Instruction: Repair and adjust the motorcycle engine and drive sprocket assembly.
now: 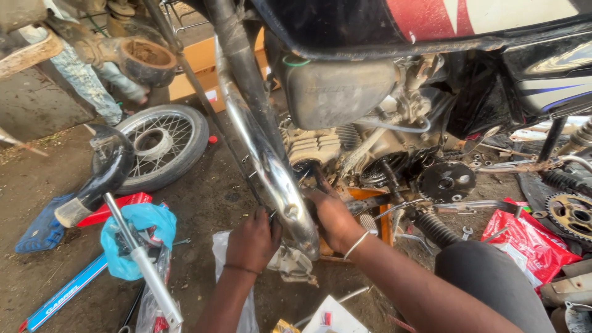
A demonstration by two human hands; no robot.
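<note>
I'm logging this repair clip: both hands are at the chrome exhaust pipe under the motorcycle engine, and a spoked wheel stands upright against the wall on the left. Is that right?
Not quite. The head view shows the spoked wheel lying flat on the dirt ground, not upright against a wall. The rest holds: the left hand and right hand are at the chrome exhaust pipe under the motorcycle engine.

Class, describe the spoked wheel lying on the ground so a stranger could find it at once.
Start at the long chrome exhaust pipe running down the middle of the motorcycle. Look to its left, on the dirt ground: the spoked wheel lies flat there. It alone has a black tyre round thin wire spokes and a silver hub.
</note>
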